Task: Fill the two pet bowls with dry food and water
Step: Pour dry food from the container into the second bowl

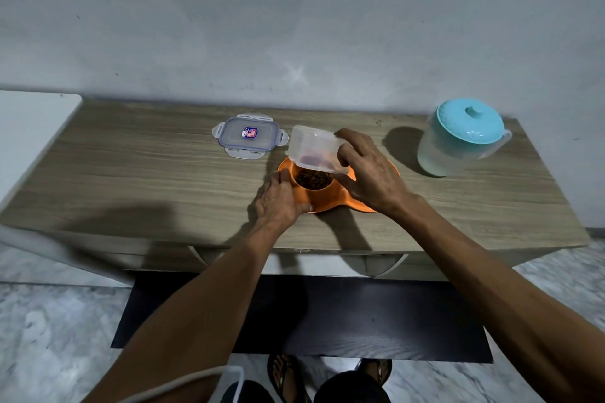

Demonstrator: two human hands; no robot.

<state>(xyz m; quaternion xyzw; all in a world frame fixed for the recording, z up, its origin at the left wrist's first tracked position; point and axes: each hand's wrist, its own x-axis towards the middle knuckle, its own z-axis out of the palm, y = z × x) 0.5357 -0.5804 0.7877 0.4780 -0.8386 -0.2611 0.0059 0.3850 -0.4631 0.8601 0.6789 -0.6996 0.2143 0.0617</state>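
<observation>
An orange double pet bowl (327, 201) sits mid-table. Its left bowl holds brown dry food (313, 179); its right bowl is hidden behind my right hand. My right hand (370, 173) grips a clear plastic food container (316, 149), tipped mouth-down over the left bowl, with a little food still inside. My left hand (278, 201) holds the orange bowl's left rim, thumb on the front edge. A frosted water jug (458, 144) with a turquoise lid stands upright at the table's right.
The container's clear lid (248, 136) with blue seal lies flat behind and left of the bowl. The wooden table (131, 173) stands against a grey wall. A white surface (29, 127) adjoins its left end. A dark mat (327, 314) lies below.
</observation>
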